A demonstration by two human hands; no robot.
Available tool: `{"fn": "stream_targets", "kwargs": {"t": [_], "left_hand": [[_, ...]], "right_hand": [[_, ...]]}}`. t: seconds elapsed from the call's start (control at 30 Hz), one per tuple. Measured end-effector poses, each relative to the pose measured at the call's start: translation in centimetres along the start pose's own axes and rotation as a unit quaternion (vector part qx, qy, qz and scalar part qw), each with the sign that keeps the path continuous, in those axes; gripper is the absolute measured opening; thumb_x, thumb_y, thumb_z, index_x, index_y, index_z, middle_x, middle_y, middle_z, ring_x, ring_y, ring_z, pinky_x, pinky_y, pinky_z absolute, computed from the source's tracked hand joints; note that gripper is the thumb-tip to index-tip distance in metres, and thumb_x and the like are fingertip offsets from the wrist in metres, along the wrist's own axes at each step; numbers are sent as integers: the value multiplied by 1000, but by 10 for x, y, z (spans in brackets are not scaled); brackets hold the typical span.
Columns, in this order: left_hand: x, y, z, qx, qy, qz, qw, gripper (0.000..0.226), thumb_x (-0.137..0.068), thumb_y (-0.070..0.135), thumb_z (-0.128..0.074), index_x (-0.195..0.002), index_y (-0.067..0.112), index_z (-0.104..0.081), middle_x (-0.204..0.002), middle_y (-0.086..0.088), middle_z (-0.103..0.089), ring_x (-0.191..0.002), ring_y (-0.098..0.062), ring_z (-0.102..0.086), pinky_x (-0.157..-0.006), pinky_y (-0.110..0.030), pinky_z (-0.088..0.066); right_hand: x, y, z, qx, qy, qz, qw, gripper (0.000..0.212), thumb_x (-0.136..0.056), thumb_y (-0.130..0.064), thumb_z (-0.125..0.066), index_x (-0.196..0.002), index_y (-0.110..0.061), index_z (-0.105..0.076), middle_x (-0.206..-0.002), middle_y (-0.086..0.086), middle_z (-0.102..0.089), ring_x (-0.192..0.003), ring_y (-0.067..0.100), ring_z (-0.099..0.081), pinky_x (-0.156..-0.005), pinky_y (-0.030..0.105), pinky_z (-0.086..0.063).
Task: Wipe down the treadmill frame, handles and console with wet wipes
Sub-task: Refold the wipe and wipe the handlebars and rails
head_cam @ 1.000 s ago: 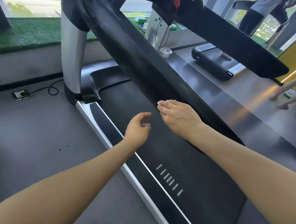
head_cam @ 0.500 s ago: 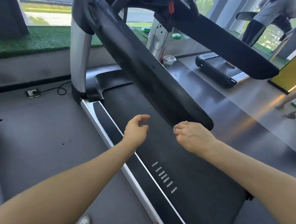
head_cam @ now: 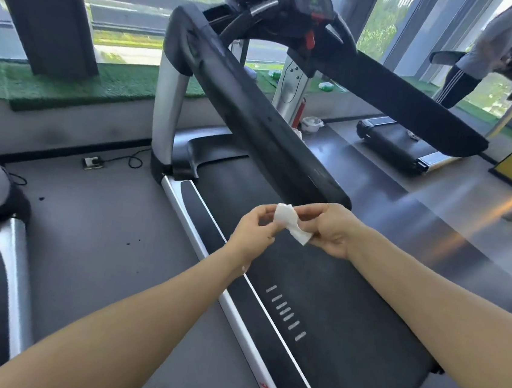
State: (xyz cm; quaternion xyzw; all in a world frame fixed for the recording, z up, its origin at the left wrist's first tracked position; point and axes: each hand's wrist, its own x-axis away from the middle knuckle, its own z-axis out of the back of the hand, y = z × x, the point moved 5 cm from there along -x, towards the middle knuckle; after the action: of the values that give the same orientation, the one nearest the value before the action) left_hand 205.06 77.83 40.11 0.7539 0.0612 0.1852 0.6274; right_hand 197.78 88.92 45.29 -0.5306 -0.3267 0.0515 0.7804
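Here both hands pinch one small crumpled wet wipe (head_cam: 291, 222) over the treadmill belt (head_cam: 332, 296), just near of the left handrail's (head_cam: 257, 111) rounded end: left hand (head_cam: 252, 229) at its left edge, right hand (head_cam: 328, 228) at the right. Pulled apart carelessly, it could tear or drop onto the belt. Open room lies between the handrails; the console (head_cam: 312, 5) sits far.

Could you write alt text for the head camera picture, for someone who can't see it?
Two bare hands hold a crumpled white wet wipe between them over a treadmill's black belt: the left hand pinches one end, the right hand grips the other. Just beyond is the long black handrail, rising to the console.
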Motion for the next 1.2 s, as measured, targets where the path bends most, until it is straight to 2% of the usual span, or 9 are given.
{"fn": "stream_targets", "kwargs": {"t": [0.13,0.23,0.3,0.37,0.53,0.73,0.9,1.03,1.2], "left_hand": [[-7,7,6,31,-1,-1,1000,13,-94,20,-58,-103,12,-62,-99,0,-66,-93,-11,-61,-89,-29,-52],[-16,5,16,85,56,24,995,9,-93,10,-57,-86,11,-61,-89,-5,-65,-89,-20,-63,-91,-34,-53],[-23,1,24,130,90,57,986,12,-93,3,-53,-83,9,-57,-92,-9,-64,-94,-24,-64,-89,-33,-54],[-31,2,30,159,97,74,980,10,-92,0,-50,-87,7,-56,-98,-12,-64,-96,-25,-64,-86,-31,-54],[-50,19,36,226,52,77,970,16,-92,-1,-51,-107,2,-56,-108,-16,-65,-97,-23,-65,-84,-30,-55],[-81,33,54,243,20,99,965,14,-96,6,-48,-106,11,-58,-97,-3,-67,-85,-10,-66,-78,-23,-52],[-111,41,69,193,27,90,977,16,-95,14,-52,-110,16,-60,-108,0,-66,-101,-11,-61,-86,-25,-50],[-127,24,81,179,64,114,975,12,-94,12,-53,-100,18,-62,-100,1,-63,-91,-11,-60,-77,-22,-51],[-127,2,77,175,76,139,972,16,-95,8,-51,-93,20,-62,-97,2,-63,-86,-9,-61,-74,-20,-51]], "right_hand": [[0,-4,-12,-77,-25,-24,996,23,-90,14,-47,-104,1,-60,-97,16,-64,-91,26,-62,-83,38,-54],[-4,-16,-7,80,80,64,992,16,-89,4,-55,-97,-8,-61,-100,12,-63,-94,24,-62,-86,36,-53],[1,-36,-5,271,177,201,925,19,-88,-1,-57,-101,-12,-63,-103,4,-63,-97,19,-60,-88,29,-48],[1,-48,-25,383,148,297,862,27,-88,-3,-56,-113,-11,-63,-111,1,-60,-103,16,-57,-93,26,-44],[-27,-42,-60,560,116,308,761,42,-93,-7,-47,-133,-18,-50,-130,-7,-48,-117,14,-42,-87,33,-46],[-58,-75,-69,629,175,453,606,30,-67,3,-72,-95,-7,-67,-90,4,-64,-82,27,-63,-66,31,-50],[-99,-109,-71,675,168,505,510,11,-76,-7,-59,-82,-9,-67,-82,3,-63,-77,23,-63,-77,30,-51],[-131,-126,-74,707,130,540,437,31,-87,-4,-41,-76,-6,-69,-79,4,-65,-89,24,-67,-94,32,-49],[-143,-114,-60,779,48,462,420,46,-80,-7,-30,-66,-16,-74,-76,-4,-70,-91,14,-70,-90,25,-49]]}}
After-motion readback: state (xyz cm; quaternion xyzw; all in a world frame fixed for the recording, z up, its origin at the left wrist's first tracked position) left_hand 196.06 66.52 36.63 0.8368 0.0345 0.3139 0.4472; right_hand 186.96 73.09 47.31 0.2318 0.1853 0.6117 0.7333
